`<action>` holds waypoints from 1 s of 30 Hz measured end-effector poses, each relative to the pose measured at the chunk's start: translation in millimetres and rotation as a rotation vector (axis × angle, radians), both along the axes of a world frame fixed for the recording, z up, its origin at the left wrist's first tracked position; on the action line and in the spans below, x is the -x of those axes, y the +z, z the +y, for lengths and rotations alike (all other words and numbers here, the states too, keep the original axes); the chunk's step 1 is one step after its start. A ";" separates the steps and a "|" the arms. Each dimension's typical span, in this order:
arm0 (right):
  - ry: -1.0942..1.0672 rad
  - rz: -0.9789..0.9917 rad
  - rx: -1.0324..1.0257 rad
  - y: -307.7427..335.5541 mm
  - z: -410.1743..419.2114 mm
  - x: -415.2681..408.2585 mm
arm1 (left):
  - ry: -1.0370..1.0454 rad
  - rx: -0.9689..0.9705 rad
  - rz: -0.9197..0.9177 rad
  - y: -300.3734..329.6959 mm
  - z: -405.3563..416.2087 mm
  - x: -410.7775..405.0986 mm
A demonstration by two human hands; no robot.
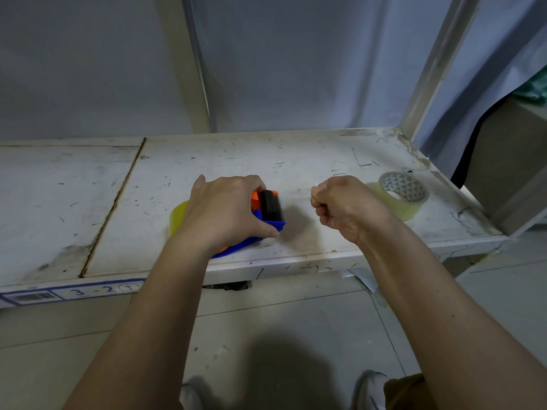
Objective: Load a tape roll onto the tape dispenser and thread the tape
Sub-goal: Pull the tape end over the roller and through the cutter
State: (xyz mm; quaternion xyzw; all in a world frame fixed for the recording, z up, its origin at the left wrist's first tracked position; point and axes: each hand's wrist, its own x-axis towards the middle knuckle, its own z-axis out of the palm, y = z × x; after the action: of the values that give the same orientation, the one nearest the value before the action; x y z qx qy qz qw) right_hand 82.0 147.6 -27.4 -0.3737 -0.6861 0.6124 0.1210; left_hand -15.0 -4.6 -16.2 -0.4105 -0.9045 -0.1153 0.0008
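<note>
Left hand was clamped over the blue-and-orange tape dispenser, pressing it flat near the front edge of the scuffed white shelf, with a yellowish tape roll loaded on it and showing past the wrist. Right hand sat just right of the dispenser, fingers curled tight together and pinching a clear tape strip drawn from the cutter end. Spare clear tape roll lay flat toward the shelf's right edge, apart from both hands.
</note>
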 end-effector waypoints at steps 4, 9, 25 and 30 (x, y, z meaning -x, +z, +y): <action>0.009 -0.011 -0.031 -1.8 -1.2 -0.2 | 0.008 -0.001 -0.020 1.9 -0.2 -0.8; -0.066 0.000 -0.045 1.8 13.7 -3.4 | 0.062 0.032 -0.008 4.5 -6.9 6.6; -0.062 0.273 0.778 5.4 22.5 -14.5 | 0.047 -0.444 -0.493 13.0 -26.4 19.4; -0.041 0.521 0.825 3.6 7.1 -12.9 | 0.055 -0.611 -0.698 16.7 -27.8 16.5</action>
State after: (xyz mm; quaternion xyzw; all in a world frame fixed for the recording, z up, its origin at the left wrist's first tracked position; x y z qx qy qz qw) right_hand 95.0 154.7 -23.9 -0.2382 -0.3253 0.9039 0.1427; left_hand -31.4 -32.4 0.5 -0.3039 -0.7857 -0.5079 -0.1798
